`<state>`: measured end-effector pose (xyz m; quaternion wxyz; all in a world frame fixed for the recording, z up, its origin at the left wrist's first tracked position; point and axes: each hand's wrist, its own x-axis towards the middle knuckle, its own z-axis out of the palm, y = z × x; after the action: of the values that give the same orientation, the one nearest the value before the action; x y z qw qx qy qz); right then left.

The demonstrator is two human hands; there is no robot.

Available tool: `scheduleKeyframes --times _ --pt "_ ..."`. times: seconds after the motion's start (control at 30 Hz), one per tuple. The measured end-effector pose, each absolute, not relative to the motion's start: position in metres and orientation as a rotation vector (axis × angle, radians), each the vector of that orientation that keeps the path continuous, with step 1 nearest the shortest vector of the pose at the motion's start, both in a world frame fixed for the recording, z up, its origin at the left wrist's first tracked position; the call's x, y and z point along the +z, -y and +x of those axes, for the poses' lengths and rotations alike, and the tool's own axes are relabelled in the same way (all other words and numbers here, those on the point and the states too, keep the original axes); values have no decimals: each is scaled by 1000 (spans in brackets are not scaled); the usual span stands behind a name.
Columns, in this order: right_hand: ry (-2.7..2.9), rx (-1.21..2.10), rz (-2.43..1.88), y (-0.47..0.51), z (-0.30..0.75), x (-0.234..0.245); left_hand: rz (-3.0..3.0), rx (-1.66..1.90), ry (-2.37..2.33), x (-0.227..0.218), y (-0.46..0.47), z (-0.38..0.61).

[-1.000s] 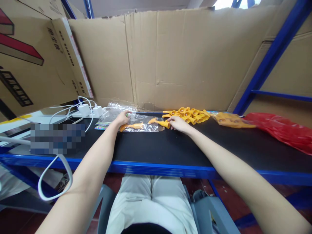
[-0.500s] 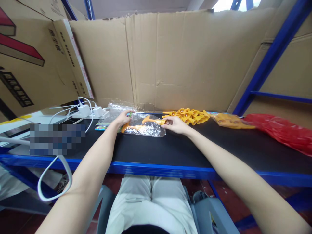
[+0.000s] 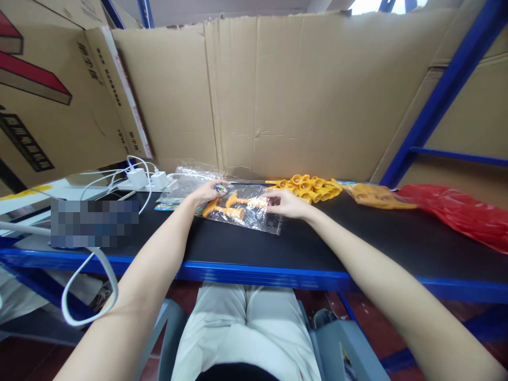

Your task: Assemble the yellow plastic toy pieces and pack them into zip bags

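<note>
A clear plastic bag (image 3: 260, 221) with a coloured printed end lies on the black table. My left hand (image 3: 208, 193) pinches it at the printed left end. Inside is an orange plastic pipe-shaped piece (image 3: 234, 212) with a cup-like end. Behind that lies a second orange pipe-shaped piece (image 3: 237, 200), reaching from the bag's middle to my right hand (image 3: 281, 203). The fingers of my right hand close round the cup end of this second piece, partly hiding it. Whether film lies between fingers and piece I cannot tell.
A pile of orange pipe-shaped pieces (image 3: 313, 188) sits behind my right hand. Farther right are a bagged orange bundle (image 3: 369, 194) and a red plastic bag (image 3: 448, 209). More clear bags (image 3: 190, 175), white chargers (image 3: 137, 179) and cables are at left. Cardboard (image 3: 309, 95) walls the back.
The bag's right end has spread out toward the front right. Both orange pieces now show more plainly in it. My left hand has shifted slightly right; the right hand has barely moved.
</note>
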<state>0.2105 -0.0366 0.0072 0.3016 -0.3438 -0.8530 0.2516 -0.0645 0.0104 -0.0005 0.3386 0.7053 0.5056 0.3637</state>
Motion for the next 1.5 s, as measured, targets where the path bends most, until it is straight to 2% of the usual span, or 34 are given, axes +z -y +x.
scheduleKeyframes --times 0.1,0.2,0.43,0.77,0.93,1.13,1.3,1.37,1.5 --pt "2302 393 -985 36 209 7 1839 842 -1314 -1 -7 -60" --pt "2290 269 -1000 33 210 4 1851 783 -1275 -4 -6 -52" --pt "2348 414 -974 29 214 -5 1806 855 -1377 -7 -8 -39" --pt "2250 400 -815 10 212 -17 1752 880 -1435 -8 -8 -38" --pt "2137 492 -935 -2 211 -29 1752 893 -1459 -9 -9 -37" --pt "1954 872 -894 -7 207 -41 1765 875 -1554 -12 -15 -41" --pt "1806 1082 -904 -3 208 -42 2174 885 -1780 -12 -24 -44" --pt "1845 1059 -905 -2 208 -38 2320 880 -1749 -12 -24 -43" --pt "1991 788 -927 3 209 -26 2429 716 -1563 -12 -21 -40"
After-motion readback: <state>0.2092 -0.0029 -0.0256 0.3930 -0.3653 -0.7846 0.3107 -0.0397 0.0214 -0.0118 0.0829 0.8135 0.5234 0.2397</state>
